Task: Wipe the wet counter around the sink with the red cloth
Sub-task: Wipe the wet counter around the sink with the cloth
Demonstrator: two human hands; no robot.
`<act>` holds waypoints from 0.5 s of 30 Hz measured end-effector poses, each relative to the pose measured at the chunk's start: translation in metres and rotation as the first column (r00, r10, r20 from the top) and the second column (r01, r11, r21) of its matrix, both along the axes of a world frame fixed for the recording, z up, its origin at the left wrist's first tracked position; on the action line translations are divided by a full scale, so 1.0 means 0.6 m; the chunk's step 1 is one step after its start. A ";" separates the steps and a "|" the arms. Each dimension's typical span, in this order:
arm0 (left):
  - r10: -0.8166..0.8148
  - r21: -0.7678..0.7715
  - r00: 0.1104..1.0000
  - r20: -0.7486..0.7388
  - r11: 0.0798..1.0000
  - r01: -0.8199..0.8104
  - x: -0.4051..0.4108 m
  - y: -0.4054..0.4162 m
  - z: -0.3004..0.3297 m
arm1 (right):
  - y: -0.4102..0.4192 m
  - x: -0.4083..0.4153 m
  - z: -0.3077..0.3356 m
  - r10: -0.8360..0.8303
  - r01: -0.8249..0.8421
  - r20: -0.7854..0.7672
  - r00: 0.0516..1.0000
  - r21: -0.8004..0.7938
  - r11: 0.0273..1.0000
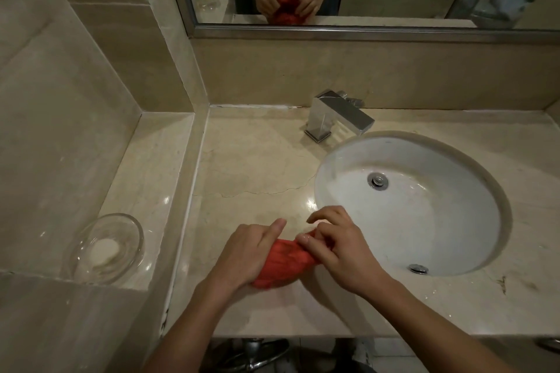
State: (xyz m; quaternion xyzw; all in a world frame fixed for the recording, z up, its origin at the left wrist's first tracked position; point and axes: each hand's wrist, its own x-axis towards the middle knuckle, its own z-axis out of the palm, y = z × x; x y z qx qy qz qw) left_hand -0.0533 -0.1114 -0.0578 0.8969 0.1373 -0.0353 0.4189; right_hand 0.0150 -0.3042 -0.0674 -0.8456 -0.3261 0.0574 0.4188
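You've got the red cloth [283, 263] bunched up between both hands, sitting on the marble counter [251, 166] near its front edge. Your left hand [245, 254] is curled over its left end, index finger sticking out, and your right hand [339, 248] pinches the right end with bent fingers. The white sink [454, 239] is just right of your grip, the chrome faucet [336, 115] past it, and the glass soap dish [133, 239] well off left.
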 end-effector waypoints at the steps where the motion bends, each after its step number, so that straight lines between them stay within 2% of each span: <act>1: -0.022 0.038 1.000 0.016 0.999 0.021 -0.003 0.006 0.006 | -0.003 0.000 0.002 0.004 -0.005 0.048 0.999 0.019 1.000; 2: -0.042 0.072 0.999 0.029 0.997 0.040 -0.005 0.011 0.009 | -0.006 -0.002 0.006 -0.006 0.004 0.059 0.998 0.035 0.999; 4: -0.061 0.085 0.997 0.039 0.995 0.057 -0.005 0.018 0.011 | -0.003 -0.004 0.013 -0.093 0.096 -0.053 0.994 0.054 0.994; 7: -0.023 -0.053 1.000 -0.011 0.998 0.022 0.004 0.019 0.011 | 0.005 -0.001 0.022 -0.208 0.230 -0.344 0.916 0.024 0.973; 9: -0.024 -0.093 0.996 -0.084 0.996 0.016 0.007 0.021 0.007 | 0.003 0.007 0.024 -0.205 0.189 -0.410 0.889 -0.080 0.979; 12: -0.026 0.035 0.987 -0.160 0.999 0.032 0.007 0.024 -0.019 | -0.003 0.019 0.005 -0.183 0.060 -0.449 0.875 -0.275 0.960; 15: 0.009 0.157 0.984 -0.180 0.987 0.019 0.012 0.019 -0.044 | 0.008 0.024 -0.018 -0.227 0.082 -0.439 0.869 -0.325 0.942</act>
